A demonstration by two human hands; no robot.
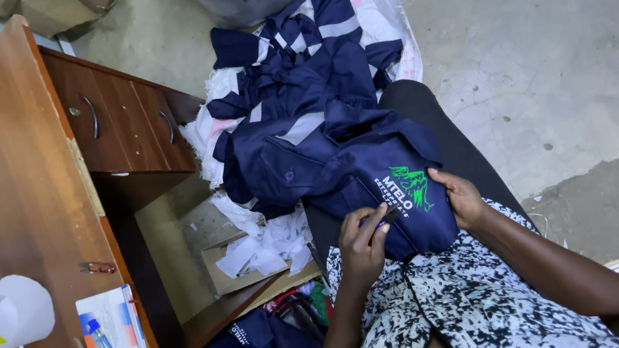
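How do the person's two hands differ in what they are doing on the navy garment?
The left hand is curled and pinches a small dark tool against the navy garment; the right hand holds no tool and grips the cloth at its edge. The left hand sits just below the green embroidered emblem; the right hand sits beside it. Both touch the same garment on the lap.

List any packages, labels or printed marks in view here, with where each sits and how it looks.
Small white and blue cardboard box: lying flat on the brown wooden desk, near its front edge.
Green and white embroidered emblem: on the navy garment over the lap, between the left hand and right hand.
Open brown carton: under the desk, holding white scraps.
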